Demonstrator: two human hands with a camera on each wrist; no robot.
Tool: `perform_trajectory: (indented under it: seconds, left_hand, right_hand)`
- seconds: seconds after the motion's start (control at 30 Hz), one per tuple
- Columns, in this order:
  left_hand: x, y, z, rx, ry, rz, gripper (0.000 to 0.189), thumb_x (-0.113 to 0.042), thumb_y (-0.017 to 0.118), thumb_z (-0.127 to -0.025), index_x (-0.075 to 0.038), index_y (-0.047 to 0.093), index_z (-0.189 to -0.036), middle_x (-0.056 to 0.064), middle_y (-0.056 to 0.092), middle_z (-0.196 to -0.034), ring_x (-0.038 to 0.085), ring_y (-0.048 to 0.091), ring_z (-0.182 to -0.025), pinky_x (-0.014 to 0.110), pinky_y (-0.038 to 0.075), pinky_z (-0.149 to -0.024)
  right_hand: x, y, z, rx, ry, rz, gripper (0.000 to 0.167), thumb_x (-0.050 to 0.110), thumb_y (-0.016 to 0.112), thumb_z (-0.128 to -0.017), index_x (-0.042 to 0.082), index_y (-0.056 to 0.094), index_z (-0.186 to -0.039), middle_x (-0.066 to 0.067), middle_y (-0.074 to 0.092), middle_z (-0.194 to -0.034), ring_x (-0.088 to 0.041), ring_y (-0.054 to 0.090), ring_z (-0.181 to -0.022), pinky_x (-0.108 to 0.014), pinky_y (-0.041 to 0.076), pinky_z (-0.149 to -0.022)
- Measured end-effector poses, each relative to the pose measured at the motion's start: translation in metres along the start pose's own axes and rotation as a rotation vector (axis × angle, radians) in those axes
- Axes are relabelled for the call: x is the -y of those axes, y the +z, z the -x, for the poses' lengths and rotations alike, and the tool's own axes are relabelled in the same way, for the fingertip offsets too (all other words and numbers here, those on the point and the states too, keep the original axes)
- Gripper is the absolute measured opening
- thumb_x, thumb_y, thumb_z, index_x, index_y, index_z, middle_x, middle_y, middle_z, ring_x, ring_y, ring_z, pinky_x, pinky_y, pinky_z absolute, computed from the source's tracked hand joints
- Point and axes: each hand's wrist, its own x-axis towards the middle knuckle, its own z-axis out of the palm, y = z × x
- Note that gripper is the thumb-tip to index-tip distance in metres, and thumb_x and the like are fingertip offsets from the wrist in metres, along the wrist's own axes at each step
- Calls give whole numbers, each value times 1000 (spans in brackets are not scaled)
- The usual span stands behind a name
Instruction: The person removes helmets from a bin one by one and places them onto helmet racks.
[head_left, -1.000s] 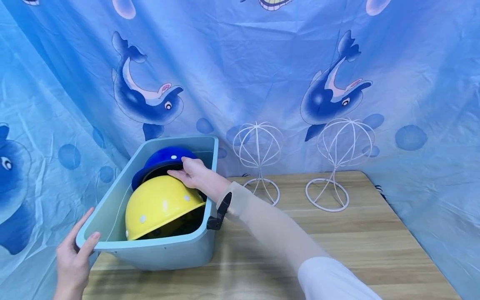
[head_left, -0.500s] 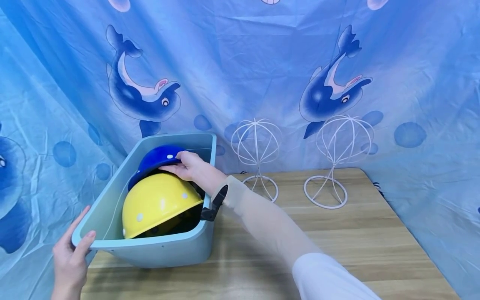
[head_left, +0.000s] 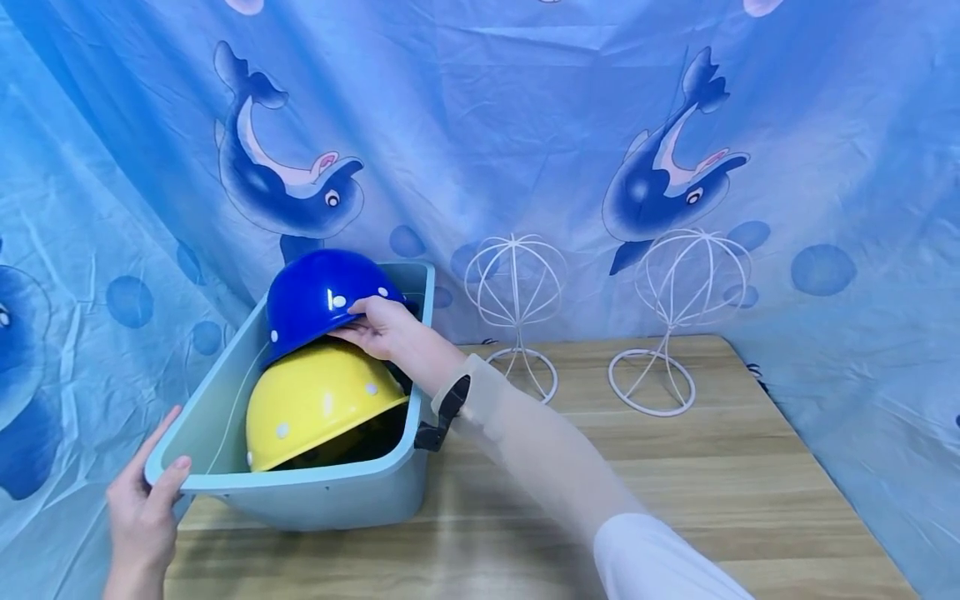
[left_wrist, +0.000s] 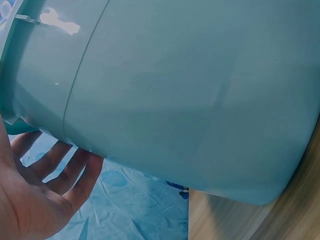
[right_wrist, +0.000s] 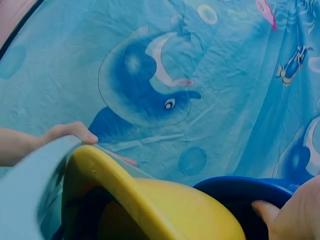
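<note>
My right hand [head_left: 381, 327] pinches the near rim of a blue hard hat [head_left: 322, 287], thumb on the outer side and fingers under the brim. The blue hat is tilted, its dome rising above the far part of a light blue-green plastic bin [head_left: 300, 482]. Right in front of it in the bin leans a yellow hard hat [head_left: 322, 408], its dark inside facing me. My left hand [head_left: 146, 508] grips the bin's near left corner, thumb over the rim; in the left wrist view its fingers [left_wrist: 75, 175] lie against the outer wall.
Two white wire stands with round cage tops, a left one [head_left: 516, 308] and a right one [head_left: 670, 321], stand on the wooden table [head_left: 675, 500] right of the bin. Behind the table hangs a blue curtain [head_left: 495, 167] printed with dolphins.
The blue hard hat has come up in my right hand and turned so that its dome shows above the bin's rim. The left hand keeps its hold; the yellow hat stays put.
</note>
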Motion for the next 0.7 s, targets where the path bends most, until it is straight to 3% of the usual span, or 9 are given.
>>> perform_trajectory:
  seconds: [0.2,0.33,0.5,0.7]
  left_hand:
    - [1,1,0,3,-2,29,56,9,59,-94,1,59,-149,-10,73,-137,-1,71,-103,9,56,-73]
    - [0,0,3,-21,-14,9,55,8,59,-94,-1,61,-148,-11,74,-133,-1,71,-101,9,56,-72]
    - [1,1,2,-4,-12,1,55,6,60,-95,-3,61,-149,-11,75,-127,-2,70,-99,10,56,-70]
    - [2,0,2,-12,-5,25,55,8,59,-95,-2,60,-149,-10,76,-127,-2,71,-103,10,56,-71]
  right_hand:
    - [6,-11,12,52,5,34,69,-9,58,-102,-4,28,-164,-31,53,-156,-44,48,-150,-54,40,-123]
    - [9,-20,22,130,10,19,68,-7,53,-105,-5,22,-166,-27,43,-164,-40,41,-156,-49,34,-127]
    - [15,-30,34,221,-58,-35,69,-11,45,-105,-3,13,-166,-25,34,-169,-39,35,-159,-51,25,-131]
    - [20,-44,42,283,-112,-48,71,-9,46,-106,5,15,-168,-22,36,-169,-38,36,-158,-53,24,-131]
